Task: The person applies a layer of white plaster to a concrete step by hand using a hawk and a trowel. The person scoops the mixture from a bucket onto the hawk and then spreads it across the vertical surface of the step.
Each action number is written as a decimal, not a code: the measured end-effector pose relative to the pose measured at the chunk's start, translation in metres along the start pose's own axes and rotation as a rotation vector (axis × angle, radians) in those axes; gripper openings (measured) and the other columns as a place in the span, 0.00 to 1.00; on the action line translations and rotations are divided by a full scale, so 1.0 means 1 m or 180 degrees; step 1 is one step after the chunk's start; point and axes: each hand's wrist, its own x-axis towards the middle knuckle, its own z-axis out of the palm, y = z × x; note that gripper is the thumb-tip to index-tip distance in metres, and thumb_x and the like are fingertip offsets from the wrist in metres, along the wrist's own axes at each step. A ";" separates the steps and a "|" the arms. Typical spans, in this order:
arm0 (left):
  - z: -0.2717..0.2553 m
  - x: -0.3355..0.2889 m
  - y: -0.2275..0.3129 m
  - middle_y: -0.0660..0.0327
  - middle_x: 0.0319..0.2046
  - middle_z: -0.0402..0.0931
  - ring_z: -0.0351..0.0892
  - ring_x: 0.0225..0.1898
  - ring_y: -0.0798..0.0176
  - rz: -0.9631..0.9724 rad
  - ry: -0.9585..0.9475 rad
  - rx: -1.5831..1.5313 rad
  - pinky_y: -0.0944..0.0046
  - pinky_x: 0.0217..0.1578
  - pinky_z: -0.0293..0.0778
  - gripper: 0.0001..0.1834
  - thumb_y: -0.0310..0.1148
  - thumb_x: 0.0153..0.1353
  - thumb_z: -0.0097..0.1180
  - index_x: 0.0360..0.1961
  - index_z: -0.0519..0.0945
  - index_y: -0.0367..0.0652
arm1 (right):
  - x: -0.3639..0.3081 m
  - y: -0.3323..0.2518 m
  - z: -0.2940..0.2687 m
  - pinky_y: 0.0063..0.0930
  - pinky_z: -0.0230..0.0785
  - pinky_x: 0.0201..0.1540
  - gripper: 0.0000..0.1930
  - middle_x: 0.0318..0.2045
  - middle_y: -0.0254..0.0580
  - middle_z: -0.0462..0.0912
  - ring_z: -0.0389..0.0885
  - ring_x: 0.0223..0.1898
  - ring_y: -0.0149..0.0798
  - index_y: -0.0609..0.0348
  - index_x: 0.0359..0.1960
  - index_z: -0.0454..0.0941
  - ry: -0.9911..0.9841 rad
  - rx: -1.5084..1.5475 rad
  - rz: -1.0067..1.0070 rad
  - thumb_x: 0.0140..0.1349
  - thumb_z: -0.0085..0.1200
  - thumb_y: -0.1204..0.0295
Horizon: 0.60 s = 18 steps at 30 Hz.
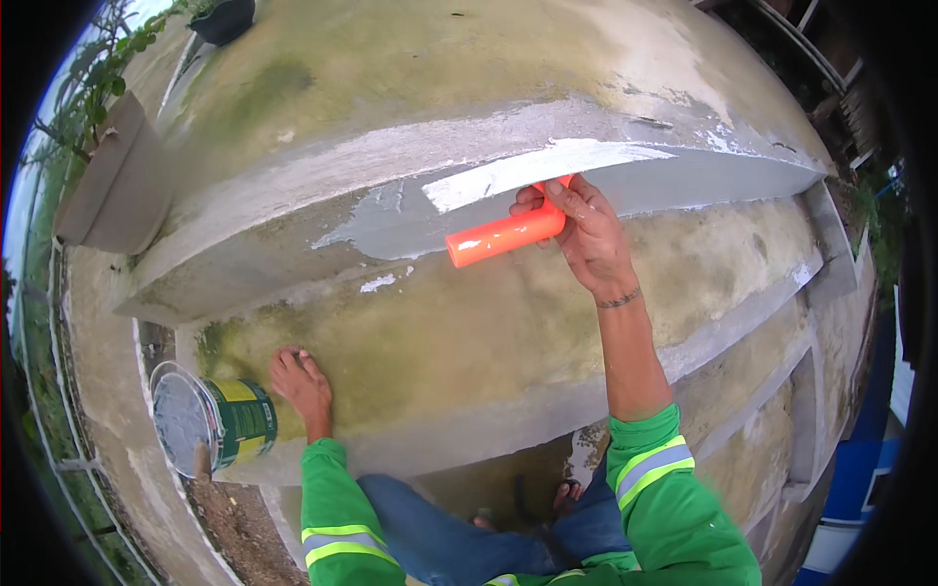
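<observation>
My right hand [591,234] is closed on a plastering trowel by its bright orange handle [503,239], which has white smears on it. The trowel's long white blade [528,176] lies along the upper part of the step's riser. Around it, wet-looking grey coating [391,223] covers much of the riser. My left hand [303,386] rests on the lower step, its fingers apart and holding nothing I can see. Just left of that hand stands a green and yellow bucket [244,422] with grey material inside. A brownish stick-like piece [202,461] shows at its rim.
Stained concrete steps [420,332] run across the view, with white spatters [379,282] below the riser. A large planter [117,181] stands at the far left and a dark pot [223,20] at the top. Railings [73,464] line the left; bare soil [234,523] lies below the bucket.
</observation>
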 end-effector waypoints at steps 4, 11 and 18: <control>0.006 0.000 0.003 0.52 0.51 0.70 0.66 0.56 0.45 0.0036 -0.0201 -0.0035 0.46 0.56 0.60 0.11 0.37 0.68 0.48 0.45 0.73 0.43 | -0.026 0.115 -0.019 0.32 0.73 0.44 0.16 0.43 0.45 0.83 0.81 0.48 0.38 0.64 0.51 0.75 0.0059 -0.0083 0.0492 0.68 0.55 0.65; 0.001 0.001 -0.008 0.51 0.50 0.69 0.66 0.55 0.45 0.0097 -0.0087 0.0038 0.45 0.55 0.60 0.11 0.37 0.67 0.48 0.45 0.73 0.43 | -0.005 0.212 0.025 0.28 0.73 0.37 0.15 0.44 0.40 0.83 0.81 0.48 0.34 0.62 0.49 0.75 0.0087 0.0395 0.1421 0.68 0.55 0.65; 0.003 0.002 -0.002 0.52 0.52 0.69 0.64 0.58 0.45 0.0049 -0.0145 -0.0067 0.45 0.57 0.59 0.12 0.37 0.67 0.49 0.47 0.73 0.43 | 0.039 0.233 0.018 0.27 0.72 0.33 0.15 0.44 0.43 0.83 0.82 0.46 0.35 0.64 0.48 0.74 -0.0123 0.0307 0.1343 0.67 0.56 0.66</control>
